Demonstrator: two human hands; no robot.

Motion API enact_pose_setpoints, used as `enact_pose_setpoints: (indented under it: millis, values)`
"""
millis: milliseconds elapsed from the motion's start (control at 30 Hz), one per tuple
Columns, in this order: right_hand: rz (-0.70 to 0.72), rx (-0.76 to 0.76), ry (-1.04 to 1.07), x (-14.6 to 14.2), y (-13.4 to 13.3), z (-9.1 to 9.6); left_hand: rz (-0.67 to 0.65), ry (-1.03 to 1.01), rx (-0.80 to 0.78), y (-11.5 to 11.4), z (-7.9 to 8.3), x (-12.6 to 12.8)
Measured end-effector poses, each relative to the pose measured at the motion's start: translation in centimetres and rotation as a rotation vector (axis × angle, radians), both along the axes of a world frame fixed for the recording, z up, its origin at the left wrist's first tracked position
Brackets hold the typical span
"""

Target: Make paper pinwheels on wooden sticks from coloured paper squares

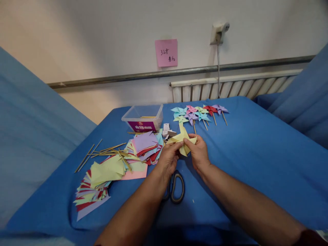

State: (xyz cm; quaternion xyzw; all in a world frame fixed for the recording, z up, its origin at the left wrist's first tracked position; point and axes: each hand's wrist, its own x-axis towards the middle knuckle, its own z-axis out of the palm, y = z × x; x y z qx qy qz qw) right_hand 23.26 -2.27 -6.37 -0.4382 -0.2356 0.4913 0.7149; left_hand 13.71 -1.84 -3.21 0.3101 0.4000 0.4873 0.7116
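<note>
A pale yellow paper pinwheel [182, 136] is between my two hands above the middle of the table, its folded blades pointing outward. My left hand [171, 155] grips its left side, thumb close to the centre. From the right, my right hand [198, 152] pinches it, with the thumb pressed near the middle. Whether a pin sits at the centre I cannot tell. Black-handled scissors [178, 187] lie just below my hands, partly hidden by my left wrist. Small white boxes [166, 128] stand behind the left hand, partly covered.
Finished pinwheels [202, 114] on sticks lie at the back right. A clear plastic box [142, 118] stands at the back left. Stacks of coloured paper [109, 171], cut paper sheets [146, 141] and loose wooden sticks [110, 152] cover the left of the blue-clothed table [256, 153].
</note>
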Motion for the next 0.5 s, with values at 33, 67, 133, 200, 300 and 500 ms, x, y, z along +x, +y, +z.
enact_pose_setpoints:
  millis: [33,67,133,200,300,500]
  values:
    - [0.002,-0.001,-0.017,-0.1,0.0,-0.2,0.019,0.008,0.007,0.0,0.0,0.0]
    - [0.007,-0.003,-0.030,-0.2,0.0,-0.4,0.035,0.019,0.011,-0.1,0.1,0.1]
    - [0.021,-0.006,-0.038,-0.3,0.1,-0.6,0.061,0.038,0.009,-0.1,0.3,0.1]
    - [0.042,0.008,-0.036,-0.2,0.1,-0.7,0.070,0.048,0.000,-0.1,0.4,-0.1]
    - [0.071,0.066,-0.111,0.2,0.0,-0.5,0.060,0.054,-0.011,0.3,0.6,-0.8]
    - [0.070,0.306,-0.478,0.9,-0.7,0.2,0.132,-0.048,-0.109,1.8,1.5,-2.6]
